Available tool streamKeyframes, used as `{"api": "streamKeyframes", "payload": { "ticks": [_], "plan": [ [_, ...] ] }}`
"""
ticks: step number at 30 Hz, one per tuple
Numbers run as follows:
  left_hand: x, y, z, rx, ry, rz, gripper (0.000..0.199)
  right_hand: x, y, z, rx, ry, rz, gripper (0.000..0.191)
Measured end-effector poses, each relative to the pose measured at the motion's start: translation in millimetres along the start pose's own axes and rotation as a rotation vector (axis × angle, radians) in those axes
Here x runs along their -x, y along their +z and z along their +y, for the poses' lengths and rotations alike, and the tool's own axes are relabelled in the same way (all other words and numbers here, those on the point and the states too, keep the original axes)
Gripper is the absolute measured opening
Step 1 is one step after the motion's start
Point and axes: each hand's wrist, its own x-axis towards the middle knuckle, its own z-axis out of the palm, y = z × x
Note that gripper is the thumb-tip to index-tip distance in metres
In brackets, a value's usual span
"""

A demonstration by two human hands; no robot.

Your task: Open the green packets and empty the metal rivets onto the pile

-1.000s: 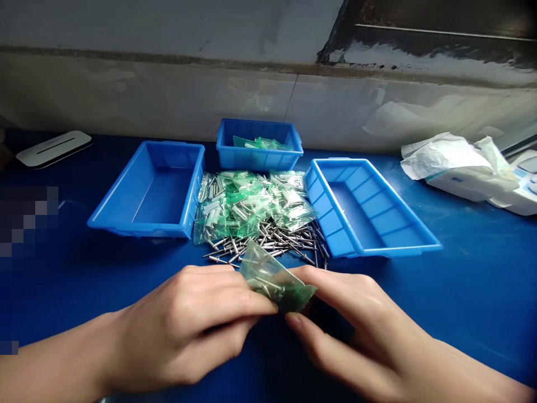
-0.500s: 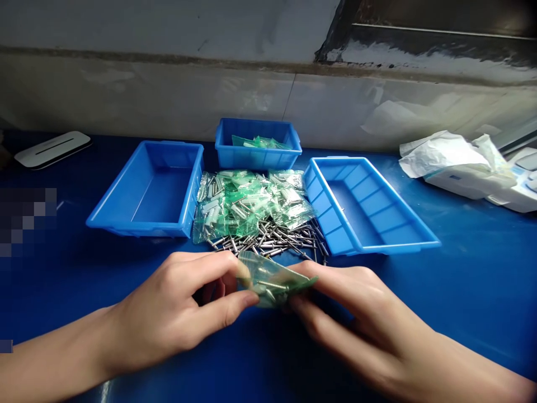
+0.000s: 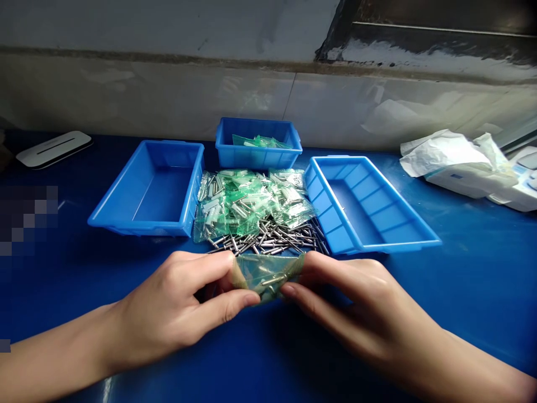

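A small clear green plastic bag (image 3: 268, 275) with a screw and pale pieces inside is stretched between both hands. My left hand (image 3: 188, 299) pinches its left side between thumb and fingers. On its right side, my right hand (image 3: 356, 305) grips it, thumb at the lower edge and index finger at the upper corner. Just beyond the hands lies a heap of loose metal screws (image 3: 272, 238). Behind the screws, many filled green bags (image 3: 247, 201) are piled up.
Blue bins stand around the pile: one at left (image 3: 146, 228), one at right (image 3: 398, 246), and one at back (image 3: 258, 157) holding green bags. A white flat device (image 3: 54, 149) lies far left; white crumpled paper (image 3: 444, 157) covers equipment at right.
My right thumb and index finger have shifted on the bag, which was tilted and folded at its right side. It now faces me flatter. My left hand has barely moved.
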Motion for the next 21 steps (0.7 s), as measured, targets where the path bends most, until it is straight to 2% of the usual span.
{"api": "streamKeyframes", "payload": {
  "ticks": [13,18,21],
  "plan": [
    [-1.0,-1.1,0.6,0.028,0.017,-0.031,0.030,-1.5,-1.4,-2.7,0.015,0.024,-0.022,0.019],
    [0.7,-0.3,0.7,0.057,0.076,-0.033,0.022,-1.5,-1.6,-5.2,0.059,0.018,-0.018,0.023],
    [0.0,-0.1,0.8,0.051,0.124,0.011,0.018,-1.7,-1.6,-5.5,0.063,0.015,-0.002,0.023]
  ]
}}
